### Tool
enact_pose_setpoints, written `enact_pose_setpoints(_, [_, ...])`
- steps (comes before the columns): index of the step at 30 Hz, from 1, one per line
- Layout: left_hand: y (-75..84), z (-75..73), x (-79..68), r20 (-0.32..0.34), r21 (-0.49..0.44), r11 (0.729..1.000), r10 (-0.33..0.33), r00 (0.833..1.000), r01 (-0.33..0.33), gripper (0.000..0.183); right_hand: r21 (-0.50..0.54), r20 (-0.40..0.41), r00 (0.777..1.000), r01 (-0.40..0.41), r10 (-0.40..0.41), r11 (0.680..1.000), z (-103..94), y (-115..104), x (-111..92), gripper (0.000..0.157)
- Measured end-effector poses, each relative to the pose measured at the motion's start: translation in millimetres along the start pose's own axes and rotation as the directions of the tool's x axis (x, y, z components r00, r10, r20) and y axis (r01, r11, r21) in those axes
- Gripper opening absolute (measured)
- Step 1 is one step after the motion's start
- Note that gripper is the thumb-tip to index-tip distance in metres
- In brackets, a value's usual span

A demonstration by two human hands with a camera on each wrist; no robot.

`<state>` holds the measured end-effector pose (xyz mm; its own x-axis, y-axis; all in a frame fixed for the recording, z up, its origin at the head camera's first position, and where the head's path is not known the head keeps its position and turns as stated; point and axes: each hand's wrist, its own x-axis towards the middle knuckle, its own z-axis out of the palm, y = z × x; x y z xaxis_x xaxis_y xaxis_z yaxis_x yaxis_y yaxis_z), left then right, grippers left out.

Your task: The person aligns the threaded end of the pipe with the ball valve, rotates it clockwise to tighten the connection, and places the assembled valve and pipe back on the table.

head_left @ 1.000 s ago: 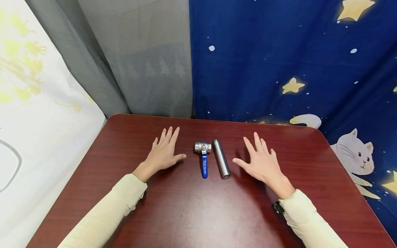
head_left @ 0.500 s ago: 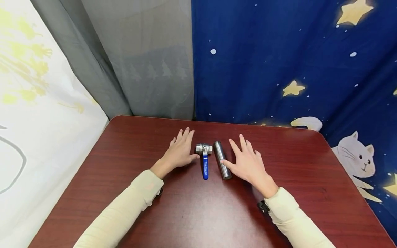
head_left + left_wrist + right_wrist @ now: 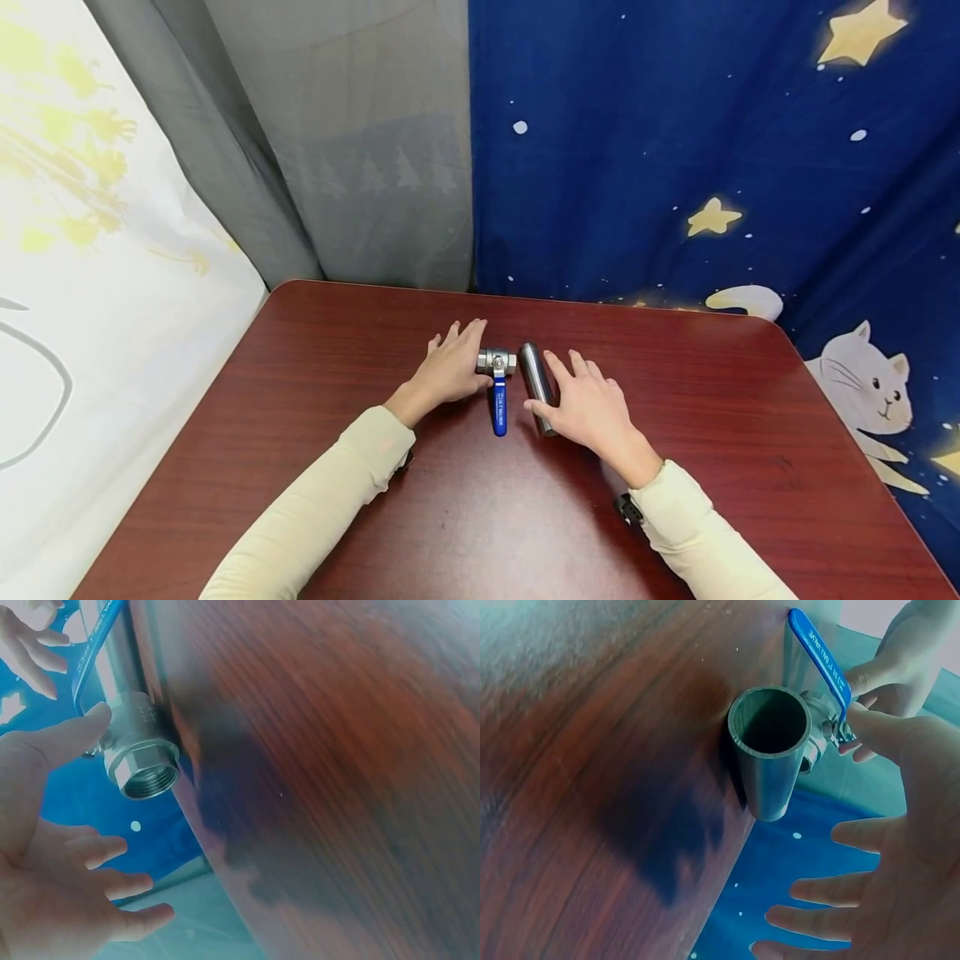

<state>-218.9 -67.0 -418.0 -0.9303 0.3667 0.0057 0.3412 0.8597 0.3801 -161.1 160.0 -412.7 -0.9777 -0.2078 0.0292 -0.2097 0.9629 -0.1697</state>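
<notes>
A steel ball valve with a blue lever handle lies on the table, its lever pointing toward the person. Just to its right lies a short hollow steel pipe, slightly slanted. My left hand is at the valve's left end, fingers spread beyond it; in the left wrist view the thumb overlaps the valve body near the lever. The valve's threaded opening faces that palm. Over the pipe's right side hovers my right hand, fingers apart, its thumb overlapping the near part of the pipe in the head view.
The reddish-brown wooden table has rounded far corners. Behind it hang a grey curtain and a blue curtain with stars and a cat. White patterned cloth hangs at the left.
Both hands have moved inward, the left one rightward to the valve and the right one leftward over the pipe. The valve and pipe stay in place on the table.
</notes>
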Motion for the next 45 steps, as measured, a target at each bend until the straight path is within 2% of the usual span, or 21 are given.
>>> enact_pose_setpoints(7, [0.8,3.2,3.5,0.028,0.005,1.0,0.02,0.999,-0.02,0.088,-0.02,-0.027,1.0,0.013,-0.013,1.0,3.7,-3,-3,0.084])
enact_pose_setpoints(12, [-0.5,8.2,6.0,0.024,0.047,0.996,0.08,0.996,-0.081,0.068,-0.045,-0.03,0.999,0.025,-0.027,0.999,8.5,-7,-7,0.081])
enact_pose_setpoints(16, [-1.7,12.8,7.4,0.025,0.064,0.993,0.1,0.995,-0.101,0.057,-0.047,-0.029,0.999,0.023,-0.024,0.999,11.7,-9,-9,0.079])
enact_pose_setpoints(26, [-1.3,17.5,11.5,-0.018,0.075,0.991,0.116,0.993,-0.115,0.047,-0.018,-0.023,1.0,0.018,-0.018,1.0,18.1,-10,-11,0.068])
enact_pose_setpoints(36, [-2.4,20.2,16.0,-0.039,0.059,0.991,0.125,0.991,-0.122,0.045,0.019,-0.003,1.0,0.01,-0.01,1.0,20.8,-13,-12,0.071])
enact_pose_setpoints(45, [-4.0,23.8,20.1,-0.041,0.002,0.994,0.106,0.993,-0.106,0.043,0.071,-0.013,1.0,-0.021,0.022,0.997,21.5,-13,-11,0.054])
